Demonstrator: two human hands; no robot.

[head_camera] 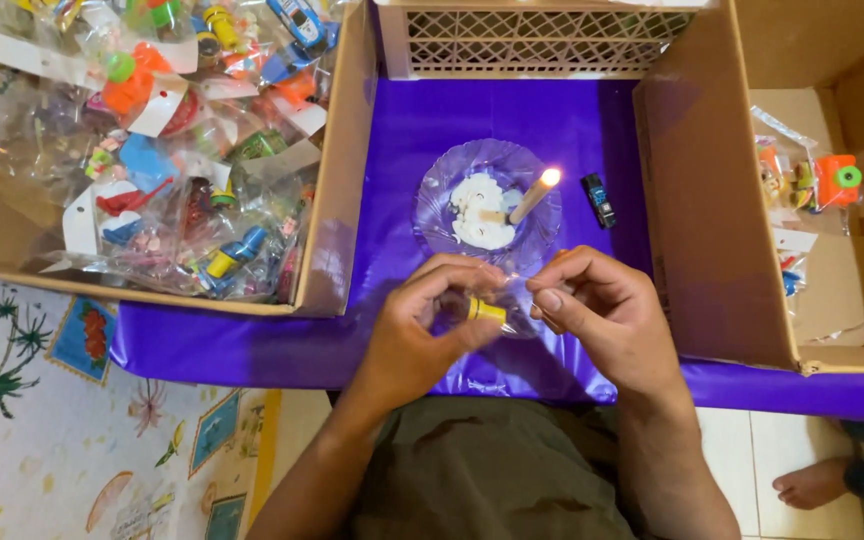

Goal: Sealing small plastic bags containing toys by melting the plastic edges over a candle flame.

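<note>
The person's left hand (422, 335) and right hand (602, 320) meet over the purple cloth (392, 130). Both hands pinch a small clear bag (507, 300) with a little yellow toy (485, 309) inside. The left fingers hold the side with the toy, and the right fingers grip the open end of the bag.

Just past the hands sits a clear plate (442, 180) with white wax and a lit candle (534, 195). The bag's end is close to the flame.

It looks like the step in hand is closing the bag with the flame's heat. The next move seems to need a steady, slow touch, with fingers kept back from the fire.

A big box (337, 190) on the left is full of bagged toys.
</note>
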